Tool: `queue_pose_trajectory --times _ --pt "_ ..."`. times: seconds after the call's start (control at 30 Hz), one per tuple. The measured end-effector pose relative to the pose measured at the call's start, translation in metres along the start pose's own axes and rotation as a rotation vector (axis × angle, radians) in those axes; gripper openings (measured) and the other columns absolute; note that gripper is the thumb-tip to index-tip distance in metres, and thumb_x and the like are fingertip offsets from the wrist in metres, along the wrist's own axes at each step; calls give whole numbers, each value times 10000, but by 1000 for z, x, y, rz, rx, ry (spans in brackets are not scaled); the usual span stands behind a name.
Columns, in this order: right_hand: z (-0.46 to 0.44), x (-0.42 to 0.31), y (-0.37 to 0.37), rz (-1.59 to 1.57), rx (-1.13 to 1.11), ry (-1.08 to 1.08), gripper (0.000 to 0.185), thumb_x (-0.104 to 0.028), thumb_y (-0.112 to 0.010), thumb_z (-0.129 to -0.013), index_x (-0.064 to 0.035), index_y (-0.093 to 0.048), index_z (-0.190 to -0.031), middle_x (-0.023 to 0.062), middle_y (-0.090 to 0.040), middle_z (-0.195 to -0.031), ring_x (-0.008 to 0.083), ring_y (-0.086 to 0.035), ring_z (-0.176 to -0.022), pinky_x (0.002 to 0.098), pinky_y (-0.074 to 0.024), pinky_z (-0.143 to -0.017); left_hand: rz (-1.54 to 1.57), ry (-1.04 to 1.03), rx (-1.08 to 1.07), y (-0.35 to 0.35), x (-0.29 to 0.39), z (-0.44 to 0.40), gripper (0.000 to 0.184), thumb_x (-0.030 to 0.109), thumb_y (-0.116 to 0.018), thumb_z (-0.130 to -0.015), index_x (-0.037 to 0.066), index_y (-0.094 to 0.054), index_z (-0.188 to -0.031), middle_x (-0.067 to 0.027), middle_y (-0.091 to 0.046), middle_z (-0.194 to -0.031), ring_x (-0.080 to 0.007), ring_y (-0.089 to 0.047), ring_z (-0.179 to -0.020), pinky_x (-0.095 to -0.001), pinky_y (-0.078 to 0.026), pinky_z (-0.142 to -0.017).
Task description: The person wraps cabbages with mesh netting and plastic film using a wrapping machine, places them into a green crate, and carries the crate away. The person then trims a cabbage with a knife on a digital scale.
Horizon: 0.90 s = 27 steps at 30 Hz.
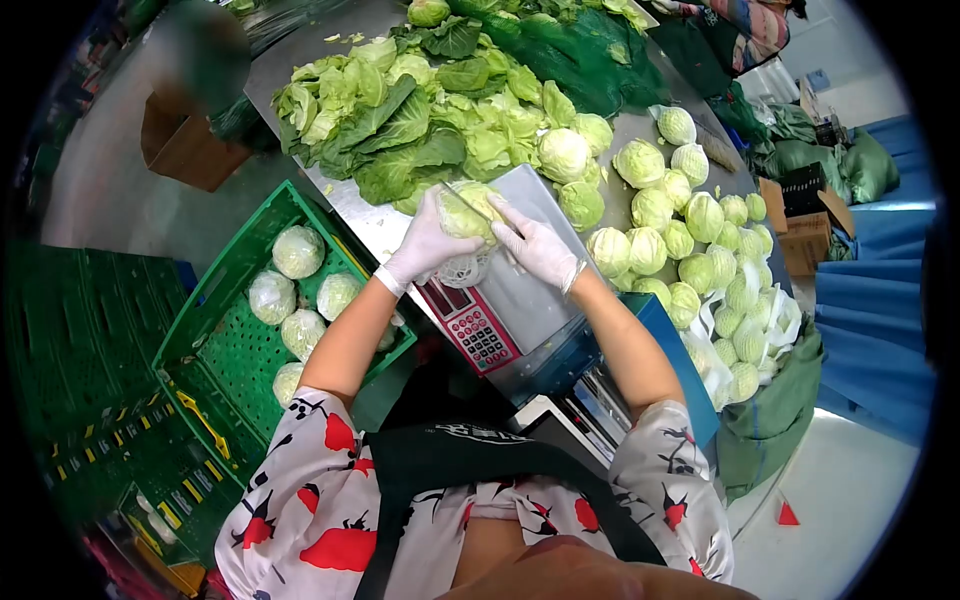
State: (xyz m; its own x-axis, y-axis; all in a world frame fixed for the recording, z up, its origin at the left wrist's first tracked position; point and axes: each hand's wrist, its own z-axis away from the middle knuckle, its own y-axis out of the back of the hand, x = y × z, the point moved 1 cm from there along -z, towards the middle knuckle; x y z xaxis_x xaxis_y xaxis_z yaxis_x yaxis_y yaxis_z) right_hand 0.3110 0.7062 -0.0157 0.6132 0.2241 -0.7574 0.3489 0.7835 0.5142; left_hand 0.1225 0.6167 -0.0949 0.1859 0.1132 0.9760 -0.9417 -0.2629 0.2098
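Observation:
My left hand (428, 240), in a white glove, is closed around the side of a pale green cabbage (466, 212). My right hand (540, 248), also gloved, is at the cabbage's right side with its fingers bent. A thin strip that looks like a knife blade (462, 197) runs across the top of the cabbage towards my right fingers; its handle is hidden. A white foam net (462, 270) lies bunched under the cabbage. Both hands are over a weighing scale with a flat metal plate (550, 290) and a red-edged keypad (478, 335).
Loose cabbage leaves (400, 125) are heaped behind my hands. Several cabbages (650, 210) cover the table's right side, some in foam nets (745, 340). A green crate (225, 355) holding wrapped cabbages stands at my left. A blue box (690, 375) is by my right arm.

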Motion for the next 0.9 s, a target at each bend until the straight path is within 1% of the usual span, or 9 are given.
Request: queue_pose_trajectory --times 0.23,0.33,0.53,0.6,0.7,0.77,0.83,0.87,0.9 --pt "-17 22 -9 214 134 285 538 -409 -445 -1035 -278 -328 -1544 173 -673 -729 333 -650 -618 426 -524 -681 -110 -31 10 0 -6 -1 1116 376 -882 -601 -114 -282 -1404 -297 -457 -1330 -367 -491 -1263 -384 -399 -1094" --pt "-16 -7 -3 470 94 75 514 -421 -417 -1027 -302 -354 -1523 231 -694 -841 423 -666 -734 484 -527 -729 -184 -27 14 1 17 2 1074 376 -879 -601 -91 -312 -1385 -291 -470 -1309 -368 -506 -1242 -387 -411 -1081" --pt "-19 -23 6 713 122 112 489 -385 -354 -1041 -290 -353 -1520 208 -700 -861 382 -677 -707 509 -531 -699 -92 -23 -10 1 8 -4 1021 362 -880 -609 -56 -339 -1367 -255 -490 -1282 -345 -522 -1217 -385 -424 -1064" --pt "-50 4 34 620 432 50 442 -397 -356 -1048 -315 -437 -1474 211 -708 -901 403 -680 -828 479 -546 -772 -29 -74 -2 -2 1 -3 1018 348 -884 -609 -51 -338 -1371 -240 -493 -1280 -333 -524 -1215 -379 -422 -1065" --pt "-74 -23 91 241 890 287 427 -374 -391 -1048 -244 -494 -1441 189 -719 -974 397 -685 -864 461 -547 -796 23 -128 18 -1 -7 -2 1023 323 -894 -608 -47 -334 -1380 -215 -496 -1281 -311 -523 -1216 -371 -416 -1071" --pt "-70 -65 109 27 995 378 461 -394 -391 -1039 -240 -442 -1471 228 -703 -992 424 -678 -889 473 -536 -806 36 -117 21 -3 -14 -3 1023 306 -901 -611 -46 -330 -1385 -204 -495 -1287 -294 -520 -1223 -366 -410 -1076" --pt "-89 -75 122 113 955 278 553 -459 -398 -1010 -245 -361 -1518 286 -683 -1015 471 -658 -956 515 -510 -855 72 -111 3 -2 -13 -6 1020 300 -903 -620 -46 -328 -1389 -199 -495 -1298 -286 -514 -1232 -365 -406 -1081" --pt "-110 -68 127 281 781 -23 645 -491 -420 -987 -135 -347 -1519 306 -674 -1055 481 -643 -1012 519 -493 -901 87 -105 -8 -2 -14 -4 1019 297 -904 -625 -47 -327 -1391 -196 -495 -1303 -281 -512 -1237 -365 -404 -1083" --pt "-133 -37 125 291 727 -57 697 -527 -436 -969 -91 -355 -1506 328 -656 -1091 491 -620 -1056 490 -479 -944 107 -108 -7 -2 -14 -3 1019 295 -907 -629 -48 -325 -1392 -195 -494 -1309 -280 -508 -1243 -366 -402 -1086"
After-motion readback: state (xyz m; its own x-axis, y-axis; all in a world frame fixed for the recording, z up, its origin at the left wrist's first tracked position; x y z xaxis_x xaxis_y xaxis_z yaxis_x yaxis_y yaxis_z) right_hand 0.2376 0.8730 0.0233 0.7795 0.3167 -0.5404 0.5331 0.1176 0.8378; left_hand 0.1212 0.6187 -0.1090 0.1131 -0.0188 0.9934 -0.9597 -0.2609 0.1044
